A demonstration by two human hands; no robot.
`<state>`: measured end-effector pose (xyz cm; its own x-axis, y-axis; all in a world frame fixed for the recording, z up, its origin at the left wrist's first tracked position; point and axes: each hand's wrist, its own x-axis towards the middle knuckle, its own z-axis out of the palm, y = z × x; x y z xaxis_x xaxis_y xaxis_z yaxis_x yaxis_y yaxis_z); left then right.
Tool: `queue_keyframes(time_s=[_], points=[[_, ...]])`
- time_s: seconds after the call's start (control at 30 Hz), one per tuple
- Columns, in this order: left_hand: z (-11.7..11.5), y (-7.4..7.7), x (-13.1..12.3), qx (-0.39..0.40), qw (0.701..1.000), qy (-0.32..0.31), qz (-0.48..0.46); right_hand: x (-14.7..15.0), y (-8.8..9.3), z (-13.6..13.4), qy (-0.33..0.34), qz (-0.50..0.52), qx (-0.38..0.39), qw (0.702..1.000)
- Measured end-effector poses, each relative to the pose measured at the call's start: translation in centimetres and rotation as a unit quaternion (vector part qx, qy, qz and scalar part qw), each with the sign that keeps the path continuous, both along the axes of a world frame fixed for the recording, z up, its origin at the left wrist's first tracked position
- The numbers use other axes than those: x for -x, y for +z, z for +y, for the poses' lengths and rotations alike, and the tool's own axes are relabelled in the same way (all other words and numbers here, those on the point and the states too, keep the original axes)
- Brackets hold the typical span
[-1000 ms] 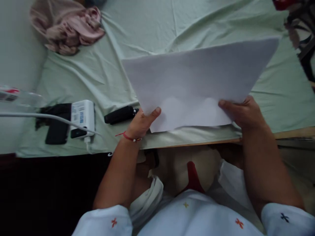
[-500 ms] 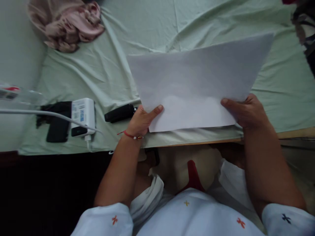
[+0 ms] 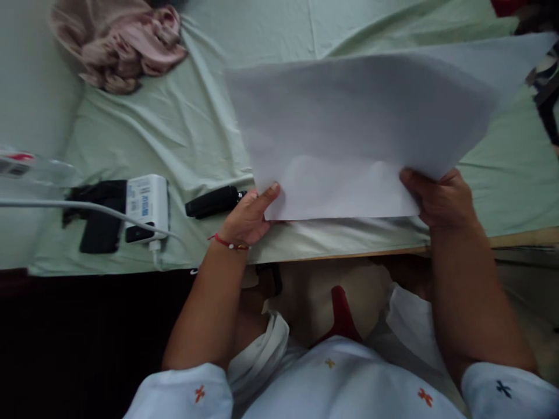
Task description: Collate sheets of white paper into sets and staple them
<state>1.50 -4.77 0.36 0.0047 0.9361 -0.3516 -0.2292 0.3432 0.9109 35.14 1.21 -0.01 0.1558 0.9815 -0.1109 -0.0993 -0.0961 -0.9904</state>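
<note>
White paper (image 3: pixel 349 134) is raised over the green cloth, its far right part fanned out, so more than one sheet seems to show. My left hand (image 3: pixel 253 215), with a red string bracelet at the wrist, pinches the near left corner, thumb on top. At the near right corner my right hand (image 3: pixel 443 195) grips the paper, thumb on top and fingers hidden beneath. A black case-like object (image 3: pixel 212 202) lies just left of my left hand.
Green cloth (image 3: pixel 196 139) covers the surface. At the left lie a white power bank (image 3: pixel 148 201) with a cable (image 3: pixel 87 205), a dark flat object (image 3: pixel 100 233) and a clear plastic item (image 3: pixel 39 169). A pink cloth (image 3: pixel 131 46) is bunched at the far left.
The paper's far edge has risen and spread to the right, where a further sheet part now shows. Its near edge has moved slightly away from me. Both hands still hold it.
</note>
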Motion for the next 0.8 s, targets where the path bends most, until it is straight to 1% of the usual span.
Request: queue_keyframes(time_s=[0.1,0.2,0.27,0.37,0.5,0.6,0.7,0.8], points=[[-0.2,0.4,0.2,0.019,0.998,-0.054,0.011,0.1,0.3,0.0,-0.009,-0.005,0.022,1.000],[-0.4,0.7,0.3,0.029,0.991,-0.132,0.016,0.2,0.7,-0.1,0.015,-0.002,0.060,0.998],[-0.4,0.9,0.3,0.039,0.987,-0.152,0.030,0.2,0.8,-0.1,0.022,0.004,0.076,0.997],[-0.2,0.9,0.2,0.044,0.988,-0.140,0.044,0.2,0.9,-0.2,0.013,0.008,0.078,0.997],[-0.1,0.7,0.1,0.029,0.991,-0.127,0.040,0.2,0.7,-0.2,0.018,0.004,0.067,0.998],[-0.1,0.6,0.1,0.026,0.991,-0.122,0.045,0.3,0.6,-0.2,0.009,0.017,0.060,0.998],[-0.2,0.9,-0.1,0.026,0.992,-0.118,0.038,0.5,0.6,-0.1,0.000,0.036,0.050,0.998],[-0.3,1.2,-0.4,0.022,0.995,-0.092,0.023,0.5,0.7,-0.1,0.000,0.039,0.047,0.998]])
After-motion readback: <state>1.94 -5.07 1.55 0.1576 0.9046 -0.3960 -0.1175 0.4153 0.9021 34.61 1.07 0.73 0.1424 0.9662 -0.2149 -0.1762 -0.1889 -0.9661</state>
